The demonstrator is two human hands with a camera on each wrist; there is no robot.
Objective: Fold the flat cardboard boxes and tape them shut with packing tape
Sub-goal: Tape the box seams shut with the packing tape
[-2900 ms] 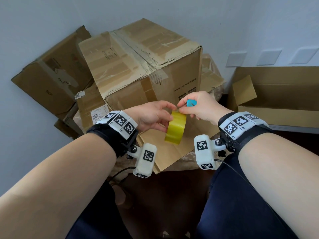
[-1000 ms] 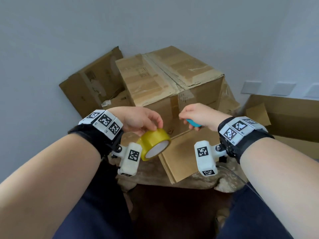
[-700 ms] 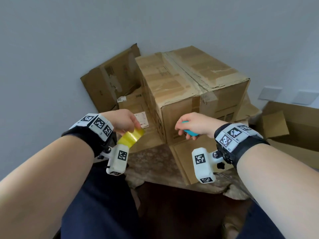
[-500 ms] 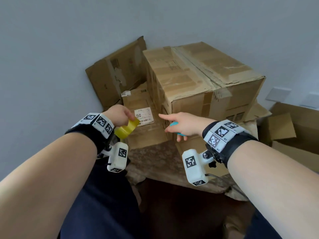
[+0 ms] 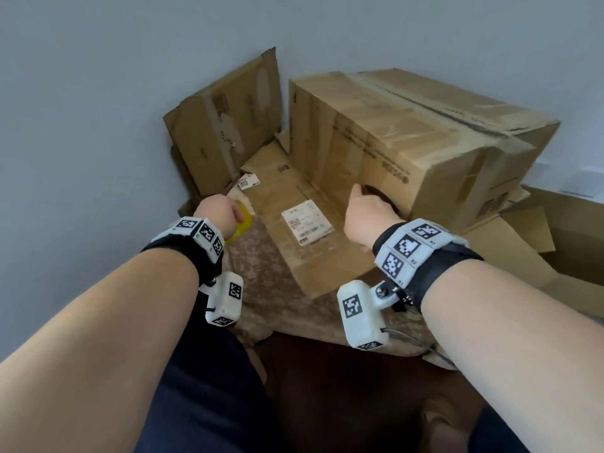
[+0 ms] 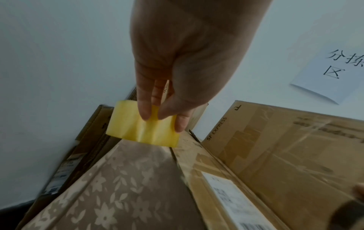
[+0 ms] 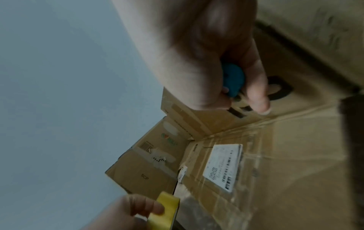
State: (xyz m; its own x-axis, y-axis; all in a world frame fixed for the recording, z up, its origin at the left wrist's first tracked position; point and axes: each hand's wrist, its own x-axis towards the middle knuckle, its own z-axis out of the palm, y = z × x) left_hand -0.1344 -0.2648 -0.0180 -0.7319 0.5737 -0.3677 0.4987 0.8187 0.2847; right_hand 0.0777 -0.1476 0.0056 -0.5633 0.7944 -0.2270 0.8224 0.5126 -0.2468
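Note:
My left hand (image 5: pixel 225 212) grips a yellow roll of packing tape (image 5: pixel 242 223) low over the patterned cloth. In the left wrist view its fingers (image 6: pixel 144 109) and thumb pinch the roll (image 6: pixel 142 129). My right hand (image 5: pixel 366 207) is curled round a small blue tool (image 7: pixel 233 80). It reaches to the side of the big taped box (image 5: pixel 408 132), next to a dark hand hole (image 5: pixel 379 191). The tool is hidden in the head view. A flat cardboard sheet (image 5: pixel 294 256) with a white label (image 5: pixel 307 222) lies under the box.
A flattened box (image 5: pixel 225 132) leans on the grey wall at the back left. An open box (image 5: pixel 575 243) stands at the far right. A floral cloth (image 5: pixel 261 289) covers the surface in front. A paper sign (image 6: pixel 334 73) hangs on the wall.
The view has swung left. My left hand carried the tape roll down to the left. My right hand, still holding the blue tool, moved forward to the box's side.

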